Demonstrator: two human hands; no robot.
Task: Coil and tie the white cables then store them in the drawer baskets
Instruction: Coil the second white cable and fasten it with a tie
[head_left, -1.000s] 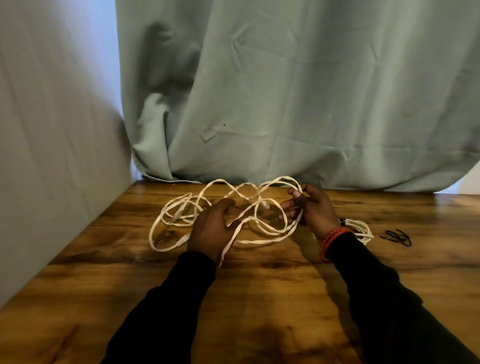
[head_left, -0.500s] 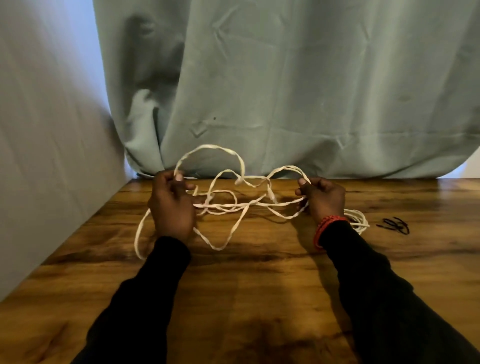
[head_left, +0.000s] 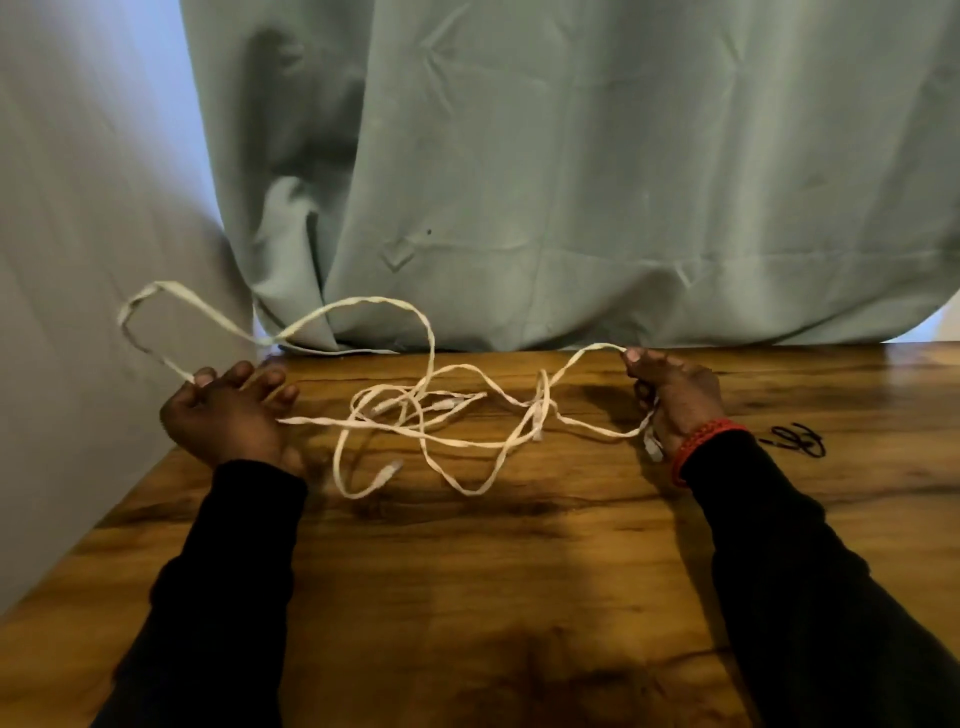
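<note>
Hands pulled much farther apart than half a second back, tangle now stretched wide left to right across the counter (head_left: 519, 597). Left hand (head_left: 228, 415) out near the counter's left edge, pinching the white cable (head_left: 447, 441) at the thumb side, other fingers (head_left: 270, 382) spread and fanned. Big loop flung up and left of that hand, airborne against the grey wall. Right hand (head_left: 675, 400) curled round strands, pinching one at the top, a plug end dangling by the red bracelet (head_left: 701, 441). Flat, ribbon-like cable, kinked and crossed in a loose knot mid-counter, lower loops lying on glossy dark-grained wood. Small black ties (head_left: 797, 439) right of the right wrist. Creased green curtain (head_left: 571, 182) behind.
</note>
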